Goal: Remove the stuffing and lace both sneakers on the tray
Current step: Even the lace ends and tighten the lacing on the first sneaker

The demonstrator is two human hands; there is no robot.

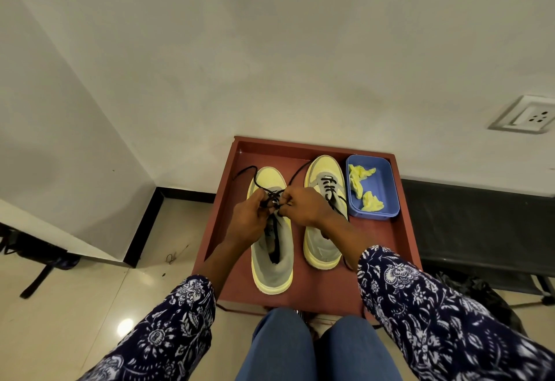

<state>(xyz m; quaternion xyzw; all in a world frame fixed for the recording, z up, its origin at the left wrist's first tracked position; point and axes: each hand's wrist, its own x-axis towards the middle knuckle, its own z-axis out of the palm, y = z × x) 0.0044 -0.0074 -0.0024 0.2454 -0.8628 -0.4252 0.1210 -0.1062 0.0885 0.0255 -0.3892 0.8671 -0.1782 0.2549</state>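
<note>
Two yellow-and-grey fabric sneakers stand side by side, toes to the wall, in the shallow red-brown tray (402, 230). The left sneaker (271, 260) is being laced: left hand (250, 218) and right hand (303, 205) meet over its eyelets, fingers curled and pinching the thin black lace (271, 194), probably to thread it. The right sneaker (322, 230) looks laced. Crumpled yellow paper stuffing (365, 190) sits in the blue plastic tub (386, 176) in the tray's far right corner, clear of the work.

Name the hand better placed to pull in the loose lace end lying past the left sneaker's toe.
Left hand, probably: it grips the lace on the left sneaker's outer side, where the loose end trails.
</note>
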